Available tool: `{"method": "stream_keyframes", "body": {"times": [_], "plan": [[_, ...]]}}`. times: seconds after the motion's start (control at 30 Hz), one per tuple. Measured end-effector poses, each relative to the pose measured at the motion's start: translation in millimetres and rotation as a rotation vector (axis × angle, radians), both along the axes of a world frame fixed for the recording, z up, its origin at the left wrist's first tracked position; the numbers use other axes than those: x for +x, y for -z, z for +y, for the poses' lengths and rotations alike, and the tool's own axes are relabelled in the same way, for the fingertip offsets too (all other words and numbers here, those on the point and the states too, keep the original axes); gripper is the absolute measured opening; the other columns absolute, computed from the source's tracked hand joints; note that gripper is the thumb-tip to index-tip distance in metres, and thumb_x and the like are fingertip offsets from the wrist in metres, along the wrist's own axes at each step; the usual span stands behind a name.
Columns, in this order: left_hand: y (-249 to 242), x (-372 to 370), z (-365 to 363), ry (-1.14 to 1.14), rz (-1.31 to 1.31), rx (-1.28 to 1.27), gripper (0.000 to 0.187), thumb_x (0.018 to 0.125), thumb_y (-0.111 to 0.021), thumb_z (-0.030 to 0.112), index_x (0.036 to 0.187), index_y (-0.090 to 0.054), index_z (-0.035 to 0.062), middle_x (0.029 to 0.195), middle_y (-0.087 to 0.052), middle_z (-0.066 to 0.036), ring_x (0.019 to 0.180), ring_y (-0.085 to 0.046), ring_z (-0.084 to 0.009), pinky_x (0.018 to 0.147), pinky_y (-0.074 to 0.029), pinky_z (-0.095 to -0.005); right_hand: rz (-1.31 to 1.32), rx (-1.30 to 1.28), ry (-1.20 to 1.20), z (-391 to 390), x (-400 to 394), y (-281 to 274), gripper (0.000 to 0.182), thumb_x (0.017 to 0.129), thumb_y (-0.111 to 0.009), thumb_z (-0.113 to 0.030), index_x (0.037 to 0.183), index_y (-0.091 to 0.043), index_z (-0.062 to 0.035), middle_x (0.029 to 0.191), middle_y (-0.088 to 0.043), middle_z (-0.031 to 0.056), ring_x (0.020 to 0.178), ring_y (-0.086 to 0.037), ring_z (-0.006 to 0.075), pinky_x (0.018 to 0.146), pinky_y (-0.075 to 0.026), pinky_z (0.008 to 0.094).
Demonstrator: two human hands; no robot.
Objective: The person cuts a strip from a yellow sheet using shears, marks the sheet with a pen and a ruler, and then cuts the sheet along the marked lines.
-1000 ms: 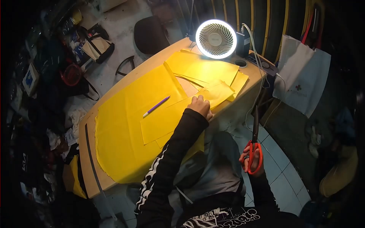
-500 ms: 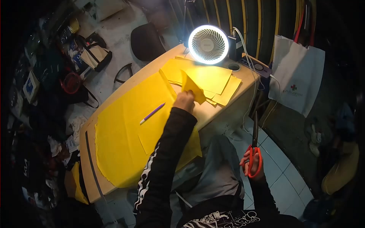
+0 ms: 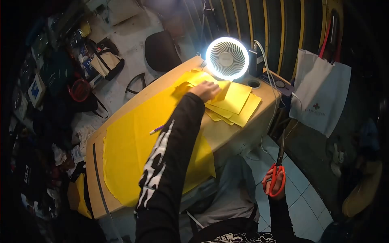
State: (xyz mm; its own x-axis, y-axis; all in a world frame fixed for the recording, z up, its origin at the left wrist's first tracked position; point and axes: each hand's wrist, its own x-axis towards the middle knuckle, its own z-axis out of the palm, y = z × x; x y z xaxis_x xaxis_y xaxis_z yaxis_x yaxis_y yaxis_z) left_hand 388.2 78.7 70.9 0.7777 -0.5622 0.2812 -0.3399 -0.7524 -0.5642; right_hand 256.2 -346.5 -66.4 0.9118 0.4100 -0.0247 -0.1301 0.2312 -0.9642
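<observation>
My left hand (image 3: 206, 91) reaches over a pile of yellow cut pieces (image 3: 238, 99) at the table's far end. Its fingers are curled on a yellow piece (image 3: 222, 91), partly hidden by the hand. A large yellow sheet (image 3: 133, 141), fabric-like with a slightly frayed edge, lies spread over the table, partly under my left sleeve. A purple pen (image 3: 156, 129) with a white end rests on that sheet, its other end covered by the sleeve. Off the table's right side, my right hand (image 3: 274, 183) holds red-handled scissors (image 3: 280, 154), blades pointing up and together.
A lit ring-light fan (image 3: 227, 58) stands at the table's far end, by a power bank (image 3: 278, 84) with white cables. A white bag (image 3: 320, 93) hangs at right. Behind the wooden table (image 3: 94, 178) are a dark chair (image 3: 162, 50) and heaped bags.
My left hand has moved forward onto the pile with the yellow piece, which stood raised before. The sleeve now covers part of the pen. The scissors stay in my right hand; the view has shifted slightly.
</observation>
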Motion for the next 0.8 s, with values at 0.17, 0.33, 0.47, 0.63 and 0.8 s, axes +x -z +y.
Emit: {"method": "stream_keyframes", "body": {"times": [0.17,0.33,0.47,0.63,0.8], "plan": [[50.3,-6.6,-2.7,-0.154,0.099,-0.327,0.032,0.087,-0.049,0.008,0.117,-0.055,0.0175,0.127,-0.054,-0.009,0.119,-0.051,-0.029,0.099,-0.041,-0.0416,-0.009,-0.034,0.075,-11.0,2.8,0.4,0.076,0.087,-0.03,-0.071,0.099,-0.043,0.0029,0.062,-0.056,0.0183,0.032,-0.047,0.0151,0.028,-0.036,0.0222],[51.0,-16.1,-13.7,-0.308,0.179,-0.51,0.04,0.089,-0.044,0.006,0.124,-0.055,0.021,0.132,-0.052,-0.014,0.122,-0.048,-0.0346,0.099,-0.042,-0.0444,0.02,-0.099,0.073,-16.1,7.7,6.7,0.077,0.086,-0.03,-0.073,0.099,-0.043,0.0028,0.06,-0.055,0.0171,0.031,-0.047,0.0147,0.027,-0.035,0.0219],[48.9,-13.6,-18.4,-0.292,0.294,-0.64,0.044,0.09,-0.042,0.004,0.128,-0.053,0.023,0.132,-0.051,-0.017,0.128,-0.042,-0.0381,0.101,-0.041,-0.0435,0.013,-0.066,0.079,-4.8,2.7,-3.3,0.078,0.086,-0.032,-0.072,0.098,-0.043,0.0038,0.061,-0.056,0.0179,0.031,-0.047,0.015,0.027,-0.035,0.0214],[35.7,-40.4,-23.7,-0.353,0.243,-0.688,0.052,0.089,-0.052,0.007,0.136,-0.043,0.0276,0.141,-0.04,-0.018,0.131,-0.037,-0.0396,0.102,-0.037,-0.0553,0.017,0.012,-0.029,3.1,-1.2,-1.0,0.079,0.085,-0.038,-0.072,0.1,-0.043,0.0058,0.063,-0.057,0.0178,0.031,-0.047,0.0151,0.028,-0.036,0.021],[10.2,-127.2,0.3,-0.478,0.268,-0.68,0.053,0.086,-0.06,0.018,0.136,-0.043,0.0245,0.141,-0.039,-0.02,0.131,-0.035,-0.0404,0.106,-0.027,-0.0554,-0.074,-0.094,-0.127,12.1,-5.8,-14.3,0.087,0.077,-0.044,-0.078,0.097,-0.046,0.0059,0.059,-0.053,0.0119,0.032,-0.045,0.0114,0.03,-0.036,0.0206]]}}
